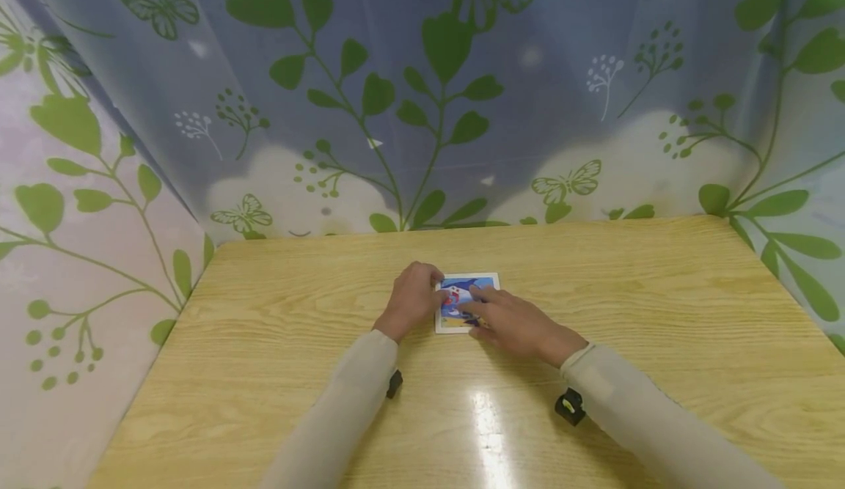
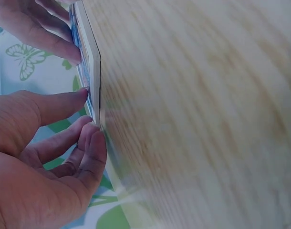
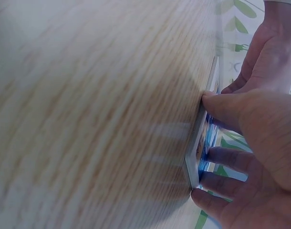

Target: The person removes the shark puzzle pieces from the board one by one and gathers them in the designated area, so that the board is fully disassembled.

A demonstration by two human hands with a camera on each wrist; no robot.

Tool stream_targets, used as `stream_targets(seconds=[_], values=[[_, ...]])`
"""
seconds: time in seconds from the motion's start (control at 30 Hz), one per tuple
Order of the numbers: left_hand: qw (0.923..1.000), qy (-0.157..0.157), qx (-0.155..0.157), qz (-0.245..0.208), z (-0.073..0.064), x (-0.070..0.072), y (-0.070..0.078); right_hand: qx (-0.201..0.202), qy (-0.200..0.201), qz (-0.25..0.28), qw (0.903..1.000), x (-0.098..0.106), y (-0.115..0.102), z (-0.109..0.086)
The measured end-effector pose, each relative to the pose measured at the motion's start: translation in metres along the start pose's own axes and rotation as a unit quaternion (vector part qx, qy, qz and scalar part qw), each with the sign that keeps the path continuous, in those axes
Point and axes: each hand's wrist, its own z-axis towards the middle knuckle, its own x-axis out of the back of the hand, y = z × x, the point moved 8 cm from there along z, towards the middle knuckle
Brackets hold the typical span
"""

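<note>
A small square picture board with a white border and a colourful, mostly blue picture lies flat on the table. My left hand is at its left side, thumb tip on the face and curled fingers against the edge, as the left wrist view shows of the board. From the right, my right hand reaches over the picture with fingers spread and loosely straight. In the right wrist view its thumb touches the near edge, while other fingertips rest on the face and at the right edge. Both hands cover parts of the picture.
The wooden table spreads around the board, with a bright reflection near its front. A leaf-and-butterfly curtain hangs along the back and sides. Small black devices sit at both wrists, below the light sleeves.
</note>
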Motion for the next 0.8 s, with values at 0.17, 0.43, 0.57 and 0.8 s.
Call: stream_targets(seconds=[0.17, 0.43, 0.57, 0.8], values=[[0.9995, -0.009, 0.022, -0.018, 0.004, -0.003, -0.004, -0.001, 0.001, -0.005, 1.0, 0.0, 0.001, 0.001], [0.9967, -0.013, 0.068, -0.042, 0.006, -0.004, -0.012, 0.002, 0.002, -0.016, 0.9999, 0.001, -0.002, 0.002], [0.9958, -0.007, 0.076, -0.049, 0.007, -0.004, -0.014, 0.005, 0.003, -0.017, 0.9998, 0.002, -0.003, 0.003], [0.9974, 0.01, 0.053, -0.048, 0.006, -0.004, -0.011, 0.007, 0.001, -0.029, 0.9996, 0.0, 0.0, 0.004]])
